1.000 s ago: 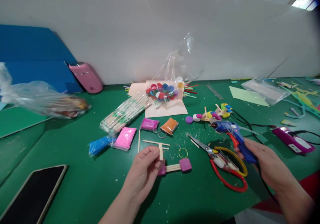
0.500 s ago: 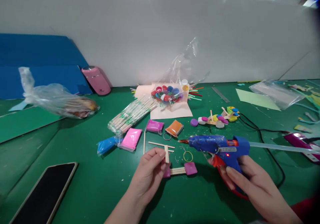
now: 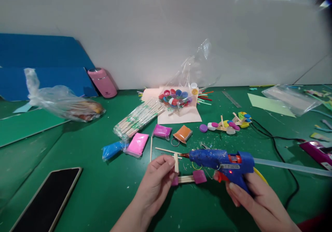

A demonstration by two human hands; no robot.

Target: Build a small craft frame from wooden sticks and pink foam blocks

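Note:
My left hand (image 3: 157, 182) pinches a short wooden stick (image 3: 176, 162) upright, just above a small frame of sticks with purple clay blocks (image 3: 199, 177) at its ends, lying on the green table (image 3: 103, 197). In my right hand (image 3: 252, 197) is a blue hot glue gun (image 3: 223, 162); its red light is on and a clear glue stick pokes out the back. The gun's nozzle points left and nearly touches the upright stick.
A phone (image 3: 44, 202) lies at the front left. Clay packets (image 3: 136, 144), a bundle of sticks (image 3: 138, 118), a bag of coloured caps (image 3: 175, 98), a stick-and-cap model (image 3: 228, 123), a pink bottle (image 3: 102, 82), a plastic bag (image 3: 62, 104) and a black cord (image 3: 275, 145) lie about the table.
My right hand lifted the glue gun off the table and swung it left, bringing the nozzle up to the stick in my left hand. The scissors are now hidden behind the gun.

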